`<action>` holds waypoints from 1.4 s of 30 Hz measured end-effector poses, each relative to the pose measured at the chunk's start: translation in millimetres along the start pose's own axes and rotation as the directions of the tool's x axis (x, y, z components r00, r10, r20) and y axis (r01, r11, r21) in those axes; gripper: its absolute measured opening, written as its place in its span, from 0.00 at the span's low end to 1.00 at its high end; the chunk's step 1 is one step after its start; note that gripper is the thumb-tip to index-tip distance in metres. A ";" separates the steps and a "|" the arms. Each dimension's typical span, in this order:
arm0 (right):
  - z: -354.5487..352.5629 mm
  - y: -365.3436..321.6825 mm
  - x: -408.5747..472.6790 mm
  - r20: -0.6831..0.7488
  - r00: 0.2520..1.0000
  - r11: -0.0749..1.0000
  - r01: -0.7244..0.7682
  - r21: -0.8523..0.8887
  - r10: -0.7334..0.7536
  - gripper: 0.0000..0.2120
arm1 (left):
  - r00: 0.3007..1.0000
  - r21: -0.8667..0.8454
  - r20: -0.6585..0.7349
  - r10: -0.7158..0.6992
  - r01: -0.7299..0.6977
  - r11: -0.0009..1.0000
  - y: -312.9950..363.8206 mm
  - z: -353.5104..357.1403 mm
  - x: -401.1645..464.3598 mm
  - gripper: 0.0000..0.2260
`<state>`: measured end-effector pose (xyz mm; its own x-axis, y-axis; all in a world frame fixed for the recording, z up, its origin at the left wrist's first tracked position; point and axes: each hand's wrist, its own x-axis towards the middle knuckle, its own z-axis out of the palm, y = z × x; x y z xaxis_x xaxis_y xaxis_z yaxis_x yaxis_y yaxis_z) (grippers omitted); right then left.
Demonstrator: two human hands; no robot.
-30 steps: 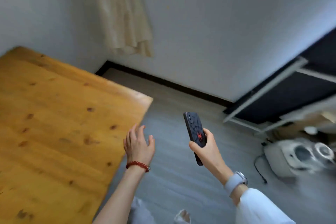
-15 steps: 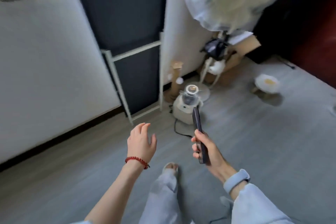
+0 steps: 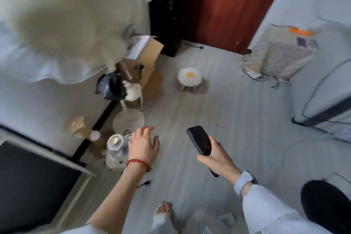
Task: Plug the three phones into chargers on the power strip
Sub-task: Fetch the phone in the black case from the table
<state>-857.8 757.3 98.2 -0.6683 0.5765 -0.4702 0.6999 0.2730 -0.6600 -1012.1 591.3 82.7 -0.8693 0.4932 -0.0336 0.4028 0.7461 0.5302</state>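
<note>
A black phone point(image 3: 199, 140) with a dark case is gripped in my right hand point(image 3: 216, 156), its top end tilted up and to the left over the grey floor. A pale watch sits on that wrist. My left hand point(image 3: 144, 145) hovers to the left of the phone with fingers spread and nothing in it; a red bead bracelet is on its wrist. No power strip, charger or other phone shows in this view.
A small white appliance point(image 3: 115, 150) stands on the floor under my left hand. An egg-shaped stool point(image 3: 189, 79) sits further ahead. A cardboard box point(image 3: 148, 59), a lamp base point(image 3: 128, 119), a red door point(image 3: 228, 5) and a bed edge point(image 3: 322, 100) ring the floor space.
The view has swung right, away from the wooden table, across the wall to the room's floor. The phone stays in my right hand, now turned flatter; my left hand stays open.
</note>
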 end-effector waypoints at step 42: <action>-757.5 141.6 751.5 -0.545 0.780 0.937 -0.347 0.032 0.307 0.40 | 0.722 -0.103 0.505 0.474 -0.494 0.863 788.7 457.4 826.2 0.16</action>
<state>-1069.9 1812.6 95.2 -0.1685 0.9535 -0.2499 0.8799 0.0312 -0.4741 -1281.5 1791.8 85.7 -0.2919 0.9351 -0.2009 0.7480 0.3541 0.5614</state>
